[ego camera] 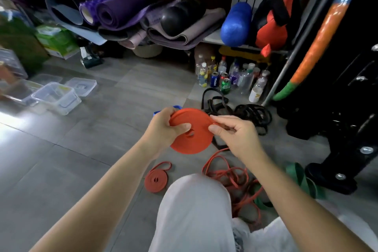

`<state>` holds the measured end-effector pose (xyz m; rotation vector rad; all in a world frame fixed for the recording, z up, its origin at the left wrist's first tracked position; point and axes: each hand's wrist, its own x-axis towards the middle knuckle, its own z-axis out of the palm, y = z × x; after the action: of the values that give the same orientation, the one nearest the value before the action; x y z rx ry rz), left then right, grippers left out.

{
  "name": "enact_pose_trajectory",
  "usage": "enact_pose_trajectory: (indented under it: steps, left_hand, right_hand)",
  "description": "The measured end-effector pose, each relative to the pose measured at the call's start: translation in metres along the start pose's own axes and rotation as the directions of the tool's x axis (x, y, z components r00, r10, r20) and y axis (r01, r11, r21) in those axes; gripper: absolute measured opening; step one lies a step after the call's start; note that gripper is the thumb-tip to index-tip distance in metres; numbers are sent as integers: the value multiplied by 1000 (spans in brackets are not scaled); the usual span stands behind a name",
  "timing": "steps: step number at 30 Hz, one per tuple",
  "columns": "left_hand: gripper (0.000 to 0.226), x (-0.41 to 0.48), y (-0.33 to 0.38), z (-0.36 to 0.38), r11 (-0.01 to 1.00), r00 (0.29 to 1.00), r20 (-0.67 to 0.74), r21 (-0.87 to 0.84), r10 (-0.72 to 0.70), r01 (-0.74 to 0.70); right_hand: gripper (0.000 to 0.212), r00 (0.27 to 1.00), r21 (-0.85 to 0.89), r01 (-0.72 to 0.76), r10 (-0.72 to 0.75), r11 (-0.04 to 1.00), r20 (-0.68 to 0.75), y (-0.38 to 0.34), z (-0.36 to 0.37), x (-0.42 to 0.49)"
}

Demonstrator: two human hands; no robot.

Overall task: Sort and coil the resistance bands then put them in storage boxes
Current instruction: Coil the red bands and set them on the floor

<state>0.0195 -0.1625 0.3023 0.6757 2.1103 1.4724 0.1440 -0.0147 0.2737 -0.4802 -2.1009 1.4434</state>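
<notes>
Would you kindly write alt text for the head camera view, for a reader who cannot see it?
The left hand and right hand hold a flat orange coil above a grey floor, the right pinching its outer edge. On the floor lie a smaller orange coil, loose orange bands, black bands and a green band, with clear storage boxes further left.
</notes>
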Motion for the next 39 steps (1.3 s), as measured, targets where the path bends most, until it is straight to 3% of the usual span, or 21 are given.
enact_pose_trajectory:
  steps: [6,9,13,16,19,27,31,34,39]
  left_hand:
    - [19,49,-95,-6,968,968,-2,-44,-249,249]
    - [36,69,-144,4,903,913,18,-147,-407,405]
    - [31,83,-216,25,784,821,-14,-305,-571,541]
    - [20,86,-263,34,663,728,-36,-445,-685,602]
    - [18,82,-302,36,571,654,9,-479,-756,667]
    - [21,54,-381,53,328,438,142,-471,-888,819]
    - [23,43,-396,68,264,362,189,-403,-913,876]
    - [29,45,-397,79,270,360,205,-367,-910,890]
    - [38,59,-396,91,474,535,171,-298,-827,828]
  right_hand:
    - [28,957,-64,-197,206,978,204,86,68,35]
    - [27,917,-100,-310,325,946,230,137,97,43]
    - [26,821,-31,-512,500,858,274,206,125,34]
    - [25,722,34,-672,644,740,254,254,141,18]
    - [24,620,54,-777,748,627,236,298,151,5]
    - [26,436,-62,-886,870,460,231,378,175,-15]
    - [23,444,-108,-875,870,473,212,397,196,-13]
    - [27,497,-172,-835,851,522,169,406,206,-9]
    - [26,567,-273,-777,819,567,86,405,212,-7]
